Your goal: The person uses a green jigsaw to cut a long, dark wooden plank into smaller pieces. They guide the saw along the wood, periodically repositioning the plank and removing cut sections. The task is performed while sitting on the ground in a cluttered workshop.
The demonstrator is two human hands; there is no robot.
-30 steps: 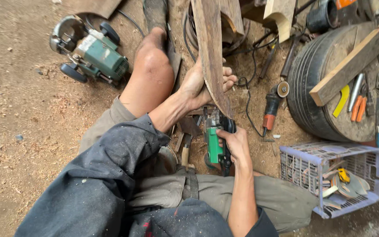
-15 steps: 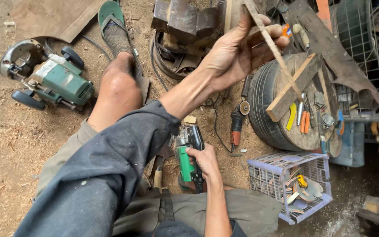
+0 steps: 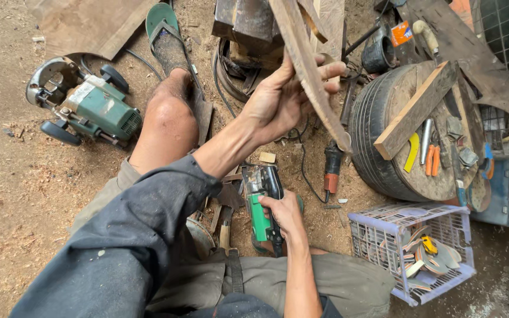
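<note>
The left hand held a long, thin strip of wood up above the ground, fingers folded around its middle part, the thumb on the near face. The strip leaned from the upper left down to the right, and its low end hung near the old tyre. It looked light and stiff, but thin enough to crack if bent, with rough edges; a hold near the middle seemed the best balance.

The right hand was closed on the body of a green and black power tool that lay on the dirt between the legs. This tool was probably heavy and firm, with a smooth body that gives a sure hold.

An orange label was on a dark object at the top right. A pale plastic crate with discs stood at the lower right, and a green router lay at the left.
</note>
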